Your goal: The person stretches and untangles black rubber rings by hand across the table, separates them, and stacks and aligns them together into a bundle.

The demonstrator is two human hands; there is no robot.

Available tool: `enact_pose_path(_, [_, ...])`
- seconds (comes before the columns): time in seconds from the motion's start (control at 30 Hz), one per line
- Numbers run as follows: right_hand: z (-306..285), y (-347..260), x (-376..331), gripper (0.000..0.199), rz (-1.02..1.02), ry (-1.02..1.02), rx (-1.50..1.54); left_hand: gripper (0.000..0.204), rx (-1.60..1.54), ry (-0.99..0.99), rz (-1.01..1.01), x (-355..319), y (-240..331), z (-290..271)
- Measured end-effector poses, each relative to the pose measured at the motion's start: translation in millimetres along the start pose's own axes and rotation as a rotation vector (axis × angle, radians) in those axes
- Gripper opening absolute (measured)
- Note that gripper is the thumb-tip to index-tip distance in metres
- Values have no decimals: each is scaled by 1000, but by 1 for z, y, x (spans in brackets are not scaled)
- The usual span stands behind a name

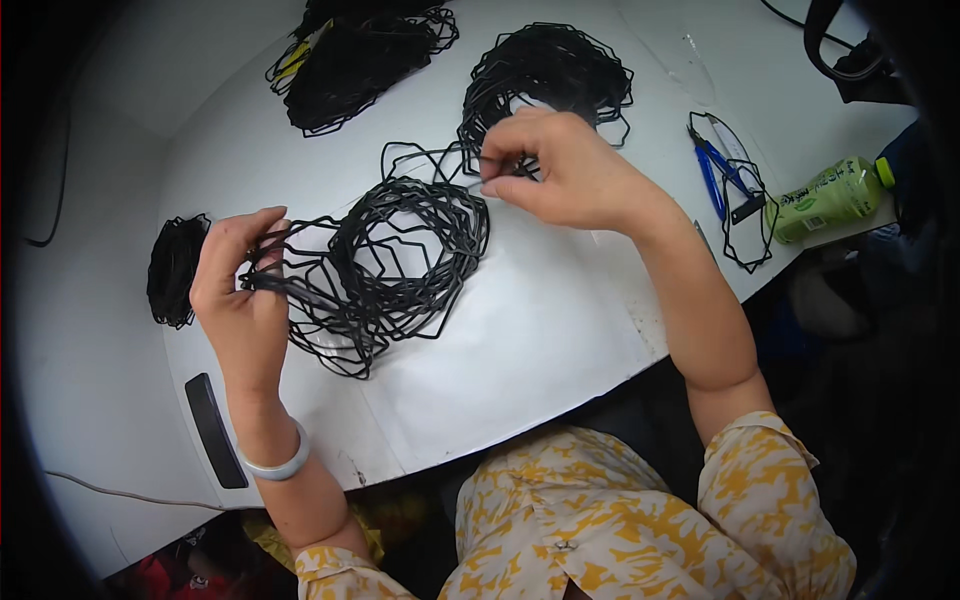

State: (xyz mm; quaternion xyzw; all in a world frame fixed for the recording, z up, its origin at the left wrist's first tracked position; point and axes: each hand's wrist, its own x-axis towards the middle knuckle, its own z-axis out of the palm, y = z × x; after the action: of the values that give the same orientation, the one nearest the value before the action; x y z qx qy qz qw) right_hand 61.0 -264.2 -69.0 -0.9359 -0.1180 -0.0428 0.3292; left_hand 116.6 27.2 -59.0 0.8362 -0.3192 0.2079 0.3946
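White tabletop fills the head view, curving toward the frame's edges. At centre lies a bundle of black wire hexagon frames. The left hand, centre left, is closed around the bundle's left edge. The right hand, upper centre, pinches a thin strand at the bundle's top. Blue pliers and a green bottle sit at right.

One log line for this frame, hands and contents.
left hand: grips black wire-frame bundle | right hand: pinches one frame | white table
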Motion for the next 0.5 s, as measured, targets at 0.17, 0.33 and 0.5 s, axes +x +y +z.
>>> enact_pose_path(0.17, [-28,-13,-7,17,-61,195,798,21,-335,-97,62,-8,29,-21])
enact_pose_path(0.33, [-3,-44,-19,19,-22,-37,1029,58,-88,30,289,-18,70,7])
enact_pose_path(0.5, [20,-46,-27,20,-249,-393,890,45,114,-231,323,-16,80,9])
